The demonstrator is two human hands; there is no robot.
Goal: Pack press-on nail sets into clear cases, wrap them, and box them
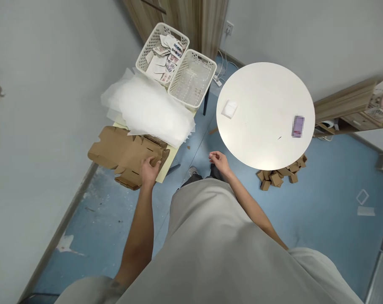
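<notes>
My left hand (149, 170) rests at the near right part of a stack of flat brown cardboard box blanks (123, 147). Its thumb and fingers are bent and spread apart on the top blank; no firm grip shows. Between the small table and the round table hangs my right hand (219, 161), its fingers loosely curled and a little apart, with nothing visible in them. Beyond the cardboard lies a pile of thin white sheets (156, 109).
A white basket (143, 57) holds printed cards; a second basket (191, 102) stands against it. On the round white table (262, 93) lie a small white packet (230, 109) and a blurred purple item (298, 126). Small brown boxes (276, 179) lie on the floor beneath its edge.
</notes>
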